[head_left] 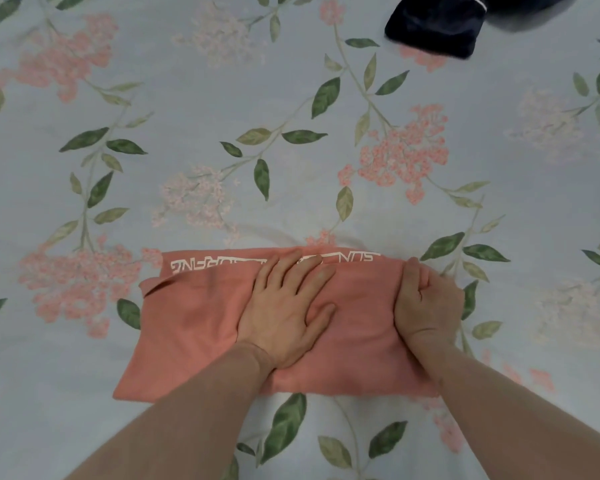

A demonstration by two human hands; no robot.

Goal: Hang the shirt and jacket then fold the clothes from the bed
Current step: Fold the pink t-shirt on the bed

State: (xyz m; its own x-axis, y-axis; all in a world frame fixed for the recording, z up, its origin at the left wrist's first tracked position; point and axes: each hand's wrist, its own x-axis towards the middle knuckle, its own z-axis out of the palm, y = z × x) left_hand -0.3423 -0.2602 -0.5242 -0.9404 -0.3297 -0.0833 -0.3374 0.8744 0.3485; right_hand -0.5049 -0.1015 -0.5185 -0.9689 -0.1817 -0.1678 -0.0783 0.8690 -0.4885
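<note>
A: What is the biggest thing here?

B: The bed point(222, 109). Its sheet is pale blue with pink flowers and green leaves, and it fills the whole view.

A: What lies on the bed?

B: A pink shirt point(194, 323). It lies flat near the bed's near edge, about in the middle. It is folded into a wide block. White letters run along its far edge, and they look upside down from here.

A: Anything else?

B: A dark blue cloth point(433, 27) lies near the far right corner of the view, well apart from the shirt. It looks folded, with a thin white line near its top. Part of it is cut off by the view.

A: What are the hands doing?

B: The left hand point(286, 313) lies flat on the middle of the shirt. Its fingers are straight and spread, and they press the cloth down. It grabs nothing.

A: And the other one?

B: The right hand point(426, 303) is at the shirt's right end. Its fingers curl around that end and grip the cloth.
</note>
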